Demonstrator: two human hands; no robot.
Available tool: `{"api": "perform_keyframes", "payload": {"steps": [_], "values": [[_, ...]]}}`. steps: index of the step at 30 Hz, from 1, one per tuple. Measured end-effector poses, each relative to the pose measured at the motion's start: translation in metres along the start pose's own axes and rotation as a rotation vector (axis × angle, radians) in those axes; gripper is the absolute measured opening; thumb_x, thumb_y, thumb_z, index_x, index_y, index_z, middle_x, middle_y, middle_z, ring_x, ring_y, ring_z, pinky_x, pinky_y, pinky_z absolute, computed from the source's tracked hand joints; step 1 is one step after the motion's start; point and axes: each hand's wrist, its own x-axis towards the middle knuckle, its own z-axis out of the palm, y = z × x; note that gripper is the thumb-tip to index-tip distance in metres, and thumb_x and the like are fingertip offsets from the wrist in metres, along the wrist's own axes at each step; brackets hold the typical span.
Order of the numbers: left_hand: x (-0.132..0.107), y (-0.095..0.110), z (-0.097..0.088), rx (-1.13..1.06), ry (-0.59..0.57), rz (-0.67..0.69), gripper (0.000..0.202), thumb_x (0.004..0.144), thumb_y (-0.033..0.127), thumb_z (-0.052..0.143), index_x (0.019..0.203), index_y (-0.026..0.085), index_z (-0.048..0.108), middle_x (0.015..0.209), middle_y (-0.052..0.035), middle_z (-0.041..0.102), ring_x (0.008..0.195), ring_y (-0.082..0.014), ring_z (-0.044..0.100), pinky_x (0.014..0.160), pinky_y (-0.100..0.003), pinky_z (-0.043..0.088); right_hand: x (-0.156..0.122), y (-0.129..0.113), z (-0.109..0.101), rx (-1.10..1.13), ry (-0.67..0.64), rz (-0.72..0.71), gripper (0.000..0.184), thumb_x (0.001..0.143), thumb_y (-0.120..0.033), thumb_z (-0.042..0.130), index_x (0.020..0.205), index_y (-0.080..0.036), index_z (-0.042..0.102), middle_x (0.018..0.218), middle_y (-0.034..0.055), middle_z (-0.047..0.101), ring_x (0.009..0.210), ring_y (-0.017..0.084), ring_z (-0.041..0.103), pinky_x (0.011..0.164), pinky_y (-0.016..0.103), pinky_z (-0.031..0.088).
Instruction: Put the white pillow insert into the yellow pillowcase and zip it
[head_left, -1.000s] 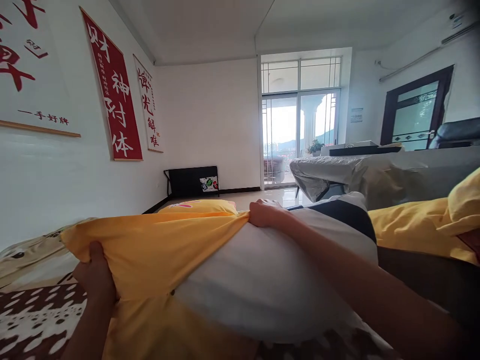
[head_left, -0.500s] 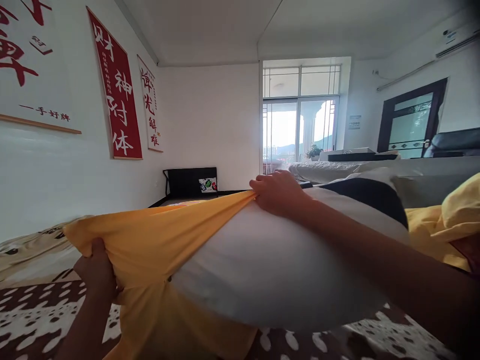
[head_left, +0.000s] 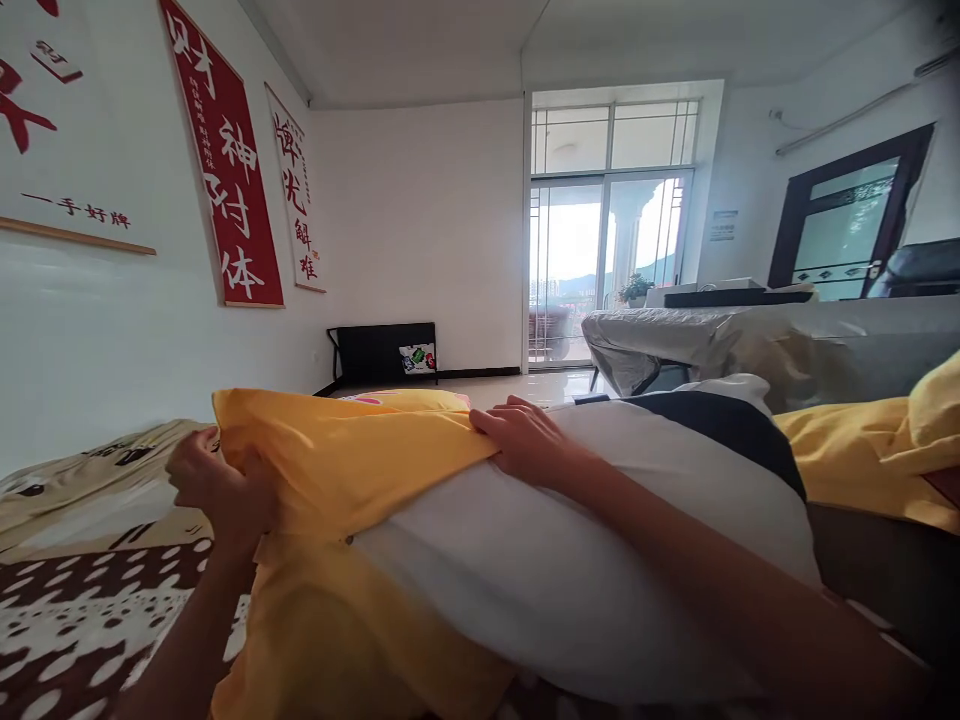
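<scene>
A yellow pillowcase [head_left: 360, 455] is drawn partway over the left end of a plump white pillow [head_left: 585, 570] that has a dark patch [head_left: 720, 420] on its far right side. At the case's left corner is my left hand [head_left: 229, 490], its fingers curled about the cloth. My right hand [head_left: 525, 440] lies on top of the pillow and grips the upper edge of the case's opening. A small dark spot, perhaps a button, shows at the opening's lower edge. The pillow's left end is hidden inside the case.
Beneath lies brown and white spotted bedding [head_left: 67, 600], with a beige printed cloth [head_left: 135, 480] at left. More yellow fabric [head_left: 847, 450] is heaped at right. Behind stand a plastic-covered table [head_left: 645, 335] and a black folded frame [head_left: 367, 355] by the wall.
My left hand has moved up and right, bringing the case's corner closer to the pillow. My right hand has come down and slightly left. The cloth between them is slacker; the camera view has tilted down.
</scene>
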Motion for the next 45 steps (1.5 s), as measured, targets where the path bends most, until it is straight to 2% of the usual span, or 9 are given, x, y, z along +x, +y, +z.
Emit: {"api": "perform_keyframes", "payload": {"steps": [2, 6, 10, 12, 15, 19, 25, 32, 45], "values": [[-0.017, 0.044, -0.015, -0.147, 0.191, 0.317, 0.052, 0.077, 0.025, 0.052, 0.125, 0.008, 0.039, 0.123, -0.0214, 0.046, 0.118, -0.0333, 0.043, 0.095, -0.048, 0.036, -0.001, 0.005, 0.013, -0.177, 0.096, -0.017, 0.019, 0.078, -0.004, 0.043, 0.08, -0.016, 0.057, 0.067, 0.0024, 0.058, 0.064, 0.014, 0.044, 0.069, 0.029, 0.025], [-0.052, 0.134, -0.02, -0.151, -0.422, 0.865, 0.05, 0.073, 0.016, 0.049, 0.123, 0.015, 0.042, 0.126, -0.0132, 0.051, 0.118, -0.0268, 0.046, 0.095, -0.042, 0.037, -0.005, 0.005, 0.034, -0.34, 0.319, -0.054, 0.03, 0.086, -0.004, 0.035, 0.07, -0.017, 0.057, 0.063, 0.0038, 0.056, 0.063, 0.016, 0.043, 0.066, 0.032, 0.022], [-0.063, 0.176, 0.014, 0.042, -0.581, 0.96, 0.022, 0.082, 0.014, 0.039, 0.096, 0.015, 0.056, 0.095, -0.0109, 0.059, 0.089, -0.0253, 0.055, 0.068, -0.037, 0.043, -0.026, -0.003, 0.024, -0.28, 0.239, -0.019, 0.025, 0.087, -0.01, 0.037, 0.077, -0.016, 0.06, 0.073, 0.0057, 0.06, 0.071, 0.017, 0.048, 0.071, 0.032, 0.026], [-0.062, 0.178, 0.028, 0.065, -0.542, 0.948, 0.026, 0.087, 0.011, 0.031, 0.091, 0.018, 0.056, 0.087, -0.0088, 0.058, 0.082, -0.0234, 0.055, 0.057, -0.031, 0.039, -0.042, 0.009, 0.009, -0.184, 0.082, -0.07, 0.024, 0.09, -0.026, 0.042, 0.1, -0.017, 0.061, 0.099, 0.009, 0.062, 0.089, 0.021, 0.052, 0.079, 0.034, 0.03], [-0.062, 0.174, 0.03, 0.062, -0.49, 0.977, 0.032, 0.09, 0.011, 0.027, 0.103, 0.02, 0.055, 0.089, -0.0075, 0.057, 0.079, -0.0212, 0.054, 0.048, -0.027, 0.031, -0.064, 0.052, -0.013, -0.08, -0.095, 0.055, 0.065, 0.084, -0.06, 0.046, 0.139, -0.027, 0.036, 0.139, 0.0111, 0.042, 0.119, 0.03, 0.042, 0.093, 0.044, 0.026], [-0.066, 0.176, 0.018, 0.07, -0.53, 1.004, 0.037, 0.091, 0.012, 0.022, 0.109, 0.019, 0.054, 0.089, -0.0082, 0.057, 0.082, -0.0198, 0.053, 0.049, -0.026, 0.032, -0.076, 0.097, -0.013, 0.042, -0.297, 0.27, 0.081, 0.076, -0.072, 0.045, 0.143, -0.03, 0.029, 0.131, 0.0104, 0.052, 0.118, 0.031, 0.046, 0.097, 0.046, 0.021], [-0.06, 0.202, 0.033, 0.106, -0.656, 0.952, 0.033, 0.089, 0.011, 0.027, 0.108, 0.016, 0.053, 0.093, -0.01, 0.056, 0.084, -0.0219, 0.056, 0.053, -0.027, 0.037, -0.071, 0.032, -0.001, 0.006, -0.209, 0.07, 0.053, 0.082, -0.059, 0.05, 0.114, -0.017, 0.057, 0.098, 0.0093, 0.065, 0.09, 0.024, 0.057, 0.086, 0.039, 0.026], [-0.056, 0.245, 0.064, 0.038, -0.794, 0.939, 0.017, 0.079, 0.012, 0.046, 0.091, 0.015, 0.058, 0.077, -0.0085, 0.061, 0.073, -0.024, 0.062, 0.058, -0.03, 0.04, -0.062, -0.034, 0.0, -0.136, -0.182, -0.093, 0.036, 0.084, -0.043, 0.049, 0.101, -0.013, 0.059, 0.093, 0.0115, 0.064, 0.086, 0.024, 0.055, 0.088, 0.04, 0.028], [-0.076, 0.171, 0.091, 0.187, -0.699, 0.828, 0.036, 0.085, 0.007, 0.024, 0.102, 0.007, 0.057, 0.093, -0.0177, 0.058, 0.084, -0.0289, 0.059, 0.064, -0.037, 0.043, -0.039, 0.037, 0.065, -0.143, -0.359, 0.253, 0.033, 0.083, -0.038, 0.044, 0.099, -0.015, 0.063, 0.096, 0.0124, 0.066, 0.088, 0.025, 0.061, 0.089, 0.042, 0.031]]}}
